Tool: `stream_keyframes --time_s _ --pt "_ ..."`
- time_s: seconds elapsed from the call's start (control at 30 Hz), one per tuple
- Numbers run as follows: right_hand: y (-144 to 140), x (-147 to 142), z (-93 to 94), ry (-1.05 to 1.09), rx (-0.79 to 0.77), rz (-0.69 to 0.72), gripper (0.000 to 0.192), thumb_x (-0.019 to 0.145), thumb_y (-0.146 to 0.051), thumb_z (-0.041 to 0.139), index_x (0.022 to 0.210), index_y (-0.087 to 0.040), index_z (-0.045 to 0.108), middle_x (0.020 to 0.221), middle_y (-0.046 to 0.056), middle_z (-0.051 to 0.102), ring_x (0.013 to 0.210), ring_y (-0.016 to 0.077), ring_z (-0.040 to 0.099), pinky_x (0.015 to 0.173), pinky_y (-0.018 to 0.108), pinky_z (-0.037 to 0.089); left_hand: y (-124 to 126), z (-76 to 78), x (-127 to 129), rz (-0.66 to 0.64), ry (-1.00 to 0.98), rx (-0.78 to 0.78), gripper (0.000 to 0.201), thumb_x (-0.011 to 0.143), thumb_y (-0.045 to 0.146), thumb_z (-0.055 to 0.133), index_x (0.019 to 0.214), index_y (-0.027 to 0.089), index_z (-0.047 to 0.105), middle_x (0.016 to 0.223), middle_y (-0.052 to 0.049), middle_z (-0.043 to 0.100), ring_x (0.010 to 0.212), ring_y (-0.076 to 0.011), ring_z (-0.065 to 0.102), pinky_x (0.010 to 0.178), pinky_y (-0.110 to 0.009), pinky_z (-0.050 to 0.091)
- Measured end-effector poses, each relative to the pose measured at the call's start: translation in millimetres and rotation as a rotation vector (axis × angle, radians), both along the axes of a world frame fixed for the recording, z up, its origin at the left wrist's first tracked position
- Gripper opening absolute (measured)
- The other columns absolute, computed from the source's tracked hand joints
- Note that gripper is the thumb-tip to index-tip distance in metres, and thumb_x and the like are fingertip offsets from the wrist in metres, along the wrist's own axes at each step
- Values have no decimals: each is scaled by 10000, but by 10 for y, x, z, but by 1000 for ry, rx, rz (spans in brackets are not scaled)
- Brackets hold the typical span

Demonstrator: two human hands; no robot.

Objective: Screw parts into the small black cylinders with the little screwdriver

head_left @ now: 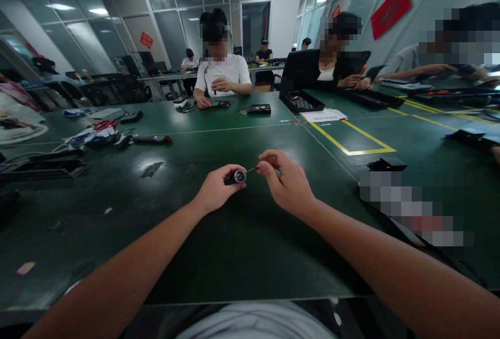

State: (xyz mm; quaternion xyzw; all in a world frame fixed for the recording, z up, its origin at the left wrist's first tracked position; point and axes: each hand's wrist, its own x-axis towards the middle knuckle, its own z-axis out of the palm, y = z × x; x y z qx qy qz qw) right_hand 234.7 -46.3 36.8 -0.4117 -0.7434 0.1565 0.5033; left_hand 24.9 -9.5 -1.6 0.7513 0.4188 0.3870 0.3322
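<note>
Above the green table point(242, 245), my left hand point(216, 189) is closed around a small dark round part with a silver rim point(239, 176), its open end turned toward me. My right hand point(287, 180) pinches the red handle of a thin screwdriver point(253, 168). The screwdriver's metal shaft points left, and its tip is at the edge of the round part; whether it touches cannot be made out. Both hands are held close together near the middle of the table.
Cables and tools, with red-handled scissors point(105, 125), lie at the left beside a dark pen-shaped tool point(151, 139). A black tray point(300, 102) and a white paper point(324, 115) are farther off. Yellow tape point(369, 151) marks the right side. A person point(222, 73) works opposite.
</note>
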Motion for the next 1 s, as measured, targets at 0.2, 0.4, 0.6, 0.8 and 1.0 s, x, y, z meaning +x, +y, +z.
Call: stream_keyframes --time_s 0.2,0.4,0.6,0.8,1.0 --pt "-21 51 61 -87 -26 37 140 989 -276 494 1101 -211 547 749 -12 662 640 145 634 644 280 458 9 -8 -3 2 -8 85 390 783 217 781 1165 239 703 1207 -52 706 1161 -240 632 1084 -431 436" --pt "-78 51 86 -175 1 221 122 991 -286 500 1064 -208 559 850 8 666 735 147 622 686 274 448 3 4 8 33 16 45 392 806 220 760 1192 225 694 1199 -59 711 1139 -245 639 1072 -436 439" --pt "-111 -5 101 -156 44 21 247 1024 -328 429 1072 -197 634 728 2 654 593 139 560 601 278 397 12 0 16 68 8 53 406 804 237 772 1201 216 692 1198 -66 712 1138 -246 640 1067 -427 443" --pt "-79 13 102 -205 4 -63 232 1010 -289 405 1045 -198 615 850 44 688 754 188 624 687 307 429 17 -15 -7 99 33 119 373 816 241 759 1184 245 699 1174 -50 712 1132 -239 639 1059 -432 447" --pt "-19 36 105 -255 -67 -110 302 1022 -340 411 1116 -189 656 768 29 693 610 164 595 605 294 388 1 -6 3 63 83 159 380 807 226 769 1181 252 706 1183 -48 711 1137 -233 639 1061 -420 445"
